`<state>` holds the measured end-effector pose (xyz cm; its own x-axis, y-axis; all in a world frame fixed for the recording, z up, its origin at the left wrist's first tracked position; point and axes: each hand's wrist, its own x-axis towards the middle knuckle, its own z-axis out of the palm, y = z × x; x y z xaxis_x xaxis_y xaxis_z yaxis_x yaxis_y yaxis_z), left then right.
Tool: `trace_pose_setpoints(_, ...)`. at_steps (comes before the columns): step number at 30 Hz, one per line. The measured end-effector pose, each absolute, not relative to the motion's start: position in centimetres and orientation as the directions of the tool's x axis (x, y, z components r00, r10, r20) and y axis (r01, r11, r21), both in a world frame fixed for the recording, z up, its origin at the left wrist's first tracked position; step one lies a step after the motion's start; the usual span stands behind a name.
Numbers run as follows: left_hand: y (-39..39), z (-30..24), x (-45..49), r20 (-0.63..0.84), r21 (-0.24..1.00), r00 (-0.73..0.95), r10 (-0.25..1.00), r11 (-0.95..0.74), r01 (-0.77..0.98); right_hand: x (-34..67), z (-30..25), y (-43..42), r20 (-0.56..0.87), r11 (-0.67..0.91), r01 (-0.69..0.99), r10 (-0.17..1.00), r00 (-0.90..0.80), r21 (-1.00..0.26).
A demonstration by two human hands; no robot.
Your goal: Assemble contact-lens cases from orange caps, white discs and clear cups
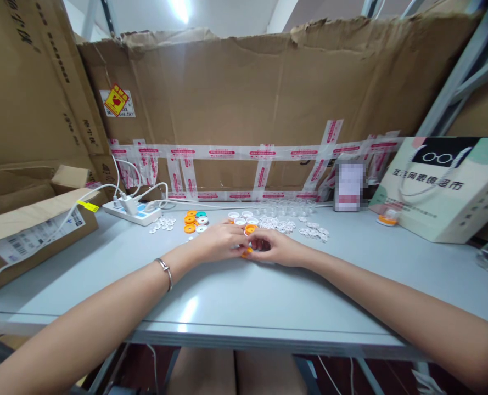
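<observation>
My left hand (pixel 225 240) and my right hand (pixel 271 247) meet over the middle of the table. Between their fingertips is a small orange cap (pixel 247 252), largely covered by the fingers. Both hands have their fingers closed around it. Just behind them stand another orange cap (pixel 251 229) and several white round caps (pixel 239 221). To the left of my left hand lie orange rings (pixel 190 219), a teal ring (pixel 201 214) and white rings (pixel 202 220). Small white discs (pixel 274 224) are heaped behind my right hand, with clear plastic cups (pixel 289 207) farther back.
A white power strip (pixel 132 211) with cables and an open cardboard box (pixel 33 230) are at the left. A phone (pixel 348 186) leans on the taped cardboard (pixel 227 93). At the right are a small orange-based container (pixel 387 217) and a paper bag (pixel 437 192).
</observation>
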<state>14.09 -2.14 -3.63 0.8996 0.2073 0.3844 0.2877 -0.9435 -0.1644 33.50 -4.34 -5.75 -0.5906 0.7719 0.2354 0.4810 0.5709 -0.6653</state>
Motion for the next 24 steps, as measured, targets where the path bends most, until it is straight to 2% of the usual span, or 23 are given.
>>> trace_pose_setpoints(6, -2.3, -3.6, 14.2, 0.388, -0.227, 0.908, 0.159, -0.938, 0.261, 33.5, -5.6, -4.5, 0.24, 0.567, 0.474, 0.775, -0.585, -0.674)
trace_pose_setpoints(14, -2.4, -3.4, 13.9, 0.364, -0.214, 0.92, 0.143, -0.949, 0.232, 33.5, -5.8, -4.4, 0.228, 0.532, 0.466, 0.795, -0.563, -0.707)
trace_pose_setpoints(19, -2.3, -3.3, 13.5, 0.419, -0.079, 0.89, 0.177, -0.97, 0.23, 33.6, -5.6, -4.5, 0.223, 0.529, 0.472, 0.797, -0.561, -0.705)
trace_pose_setpoints(24, -2.3, -3.4, 13.0, 0.471, 0.129, 0.823, 0.319, -0.947, 0.293, 33.7, -5.4, -4.7, 0.238, 0.547, 0.491, 0.796, -0.557, -0.678)
